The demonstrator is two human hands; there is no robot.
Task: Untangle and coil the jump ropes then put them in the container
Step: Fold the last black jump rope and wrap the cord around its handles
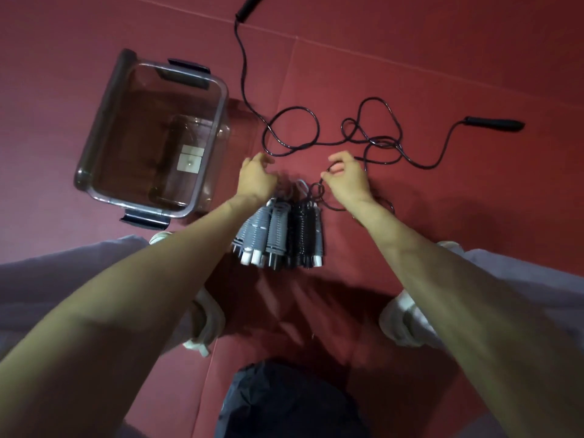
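Teasing black cord from the handle bundle
Right hand (347, 180) pinches the black rope (319, 186); left hand (256, 178), loosely curled and empty, should steady the handles (278, 232) beneath it.

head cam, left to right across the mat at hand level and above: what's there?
clear container → left hand → right hand → tangled black rope → black handle. Skipped: the cluster of ribbed handles below the hands and the second black handle at the top edge, since both overlap the hands' span.
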